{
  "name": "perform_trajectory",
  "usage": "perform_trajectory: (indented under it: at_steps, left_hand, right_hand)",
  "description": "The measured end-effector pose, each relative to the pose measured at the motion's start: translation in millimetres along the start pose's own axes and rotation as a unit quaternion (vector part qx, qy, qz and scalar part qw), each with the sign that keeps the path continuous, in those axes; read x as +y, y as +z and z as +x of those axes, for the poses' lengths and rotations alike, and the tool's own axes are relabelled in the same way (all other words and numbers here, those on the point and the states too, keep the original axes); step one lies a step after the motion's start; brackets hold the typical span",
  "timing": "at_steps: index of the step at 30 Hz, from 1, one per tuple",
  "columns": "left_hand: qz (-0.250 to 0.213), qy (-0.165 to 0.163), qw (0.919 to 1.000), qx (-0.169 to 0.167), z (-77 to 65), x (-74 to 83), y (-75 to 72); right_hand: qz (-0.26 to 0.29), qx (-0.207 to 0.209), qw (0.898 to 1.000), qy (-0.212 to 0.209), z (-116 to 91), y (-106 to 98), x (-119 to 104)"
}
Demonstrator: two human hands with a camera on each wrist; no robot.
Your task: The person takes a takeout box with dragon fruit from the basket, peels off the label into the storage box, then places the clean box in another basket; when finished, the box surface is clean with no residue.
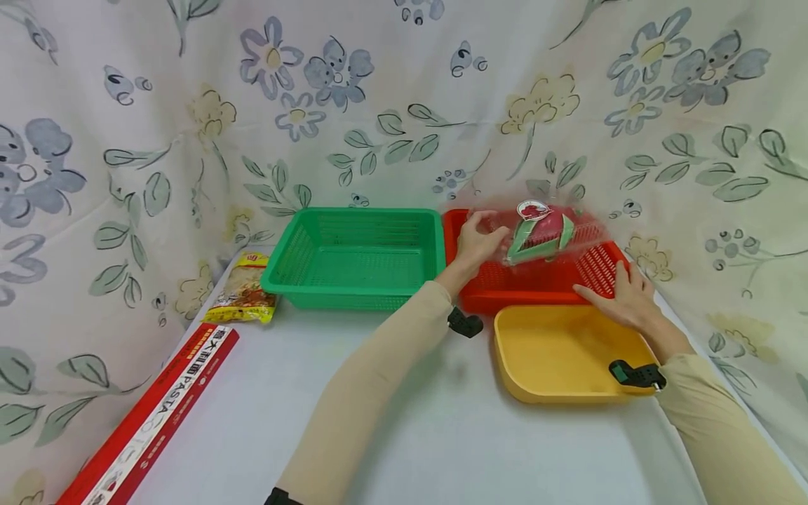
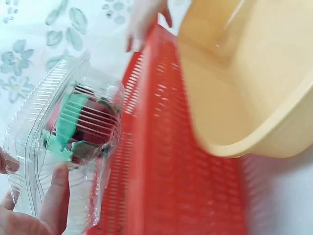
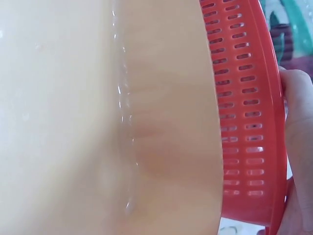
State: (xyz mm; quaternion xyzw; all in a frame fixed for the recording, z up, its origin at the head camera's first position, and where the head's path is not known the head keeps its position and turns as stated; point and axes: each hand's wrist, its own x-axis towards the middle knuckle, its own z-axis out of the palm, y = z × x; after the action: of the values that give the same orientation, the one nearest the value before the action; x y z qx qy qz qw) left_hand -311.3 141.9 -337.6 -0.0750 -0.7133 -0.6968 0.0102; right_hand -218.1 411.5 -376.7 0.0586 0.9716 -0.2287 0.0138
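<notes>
My left hand (image 1: 477, 245) holds one end of a clear plastic clamshell box (image 2: 34, 117), its thumb pressed to the ribbed side. Inside shows a dragon fruit (image 1: 548, 228), magenta with green scales, under a round red-and-white sticker (image 1: 533, 210). The box is over the red slotted basket (image 1: 505, 284), tilted in the left wrist view. At that basket's right front corner, my right hand (image 1: 631, 298) grips the rim, thumb on one side and fingers on the other. A yellow basin (image 1: 568, 351) lies directly in front of the basket, below my right wrist.
A green basket (image 1: 353, 291) stands just left of the red one. Farther left lie a yellow-edged food packet (image 1: 243, 291) and a long red pasta box (image 1: 151, 414). A flowered curtain (image 1: 404, 105) hangs behind the white table (image 1: 284, 393).
</notes>
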Motion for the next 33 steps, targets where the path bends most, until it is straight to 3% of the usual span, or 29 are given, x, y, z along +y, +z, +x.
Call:
perform_trajectory:
  at_steps: [6,10,20,27,33]
  left_hand:
    - [-0.012,0.0,0.9998,0.015,-7.0,21.0,-17.6]
    - [-0.053,-0.002,0.9985,0.013,-16.8,36.1,-30.1]
    - [-0.134,0.014,0.989,-0.062,-53.6,64.3,-74.5]
    - [-0.155,0.024,0.9854,-0.065,-84.8,58.1,-96.0]
    - [-0.13,0.023,0.989,-0.066,-109.9,42.5,-123.4]
  right_hand:
    - [0.0,-0.006,1.0,-0.006,1,1,-2]
    - [-0.006,-0.002,1.0,-0.005,3,1,-2]
    - [-0.001,-0.001,1.0,-0.014,2,0,0]
    - [-0.014,0.004,1.0,-0.02,1,1,5]
    - [0.0,0.001,1.0,-0.027,-1,1,3]
